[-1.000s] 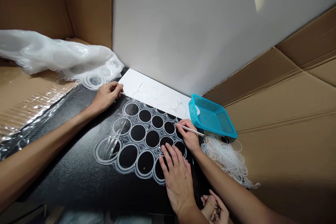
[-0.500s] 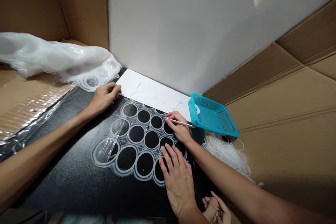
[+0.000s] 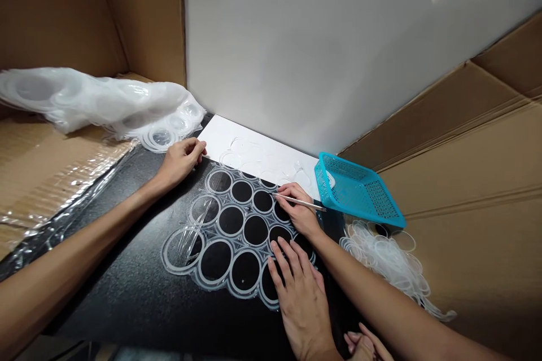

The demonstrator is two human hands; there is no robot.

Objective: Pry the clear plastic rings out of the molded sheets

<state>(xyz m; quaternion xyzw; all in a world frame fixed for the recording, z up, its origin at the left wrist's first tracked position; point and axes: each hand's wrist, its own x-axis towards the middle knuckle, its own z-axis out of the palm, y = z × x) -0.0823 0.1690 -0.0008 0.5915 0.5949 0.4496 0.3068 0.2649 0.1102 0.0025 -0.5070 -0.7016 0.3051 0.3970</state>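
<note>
A clear plastic sheet cut into rings (image 3: 237,231) lies on a black surface (image 3: 139,293). My left hand (image 3: 181,159) rests at its far-left corner, fingers curled against the edge of a white board (image 3: 254,149). My right hand (image 3: 300,210) pinches a thin stick (image 3: 301,201), whose tip sits on a ring at the sheet's far side. Another person's hand (image 3: 298,287) lies flat with spread fingers on the sheet's near-right rings. A second hand of theirs (image 3: 366,347) shows at the bottom edge.
A blue mesh basket (image 3: 359,192) stands right of the sheet, with a heap of loose clear rings (image 3: 389,262) in front of it. A bag of ring sheets (image 3: 101,101) lies at far left. Cardboard walls (image 3: 466,180) and a white panel (image 3: 317,51) close in the space.
My right hand with the stick has moved left, away from the basket, onto the sheet's far rings. My left hand and the other person's flat hand have stayed put.
</note>
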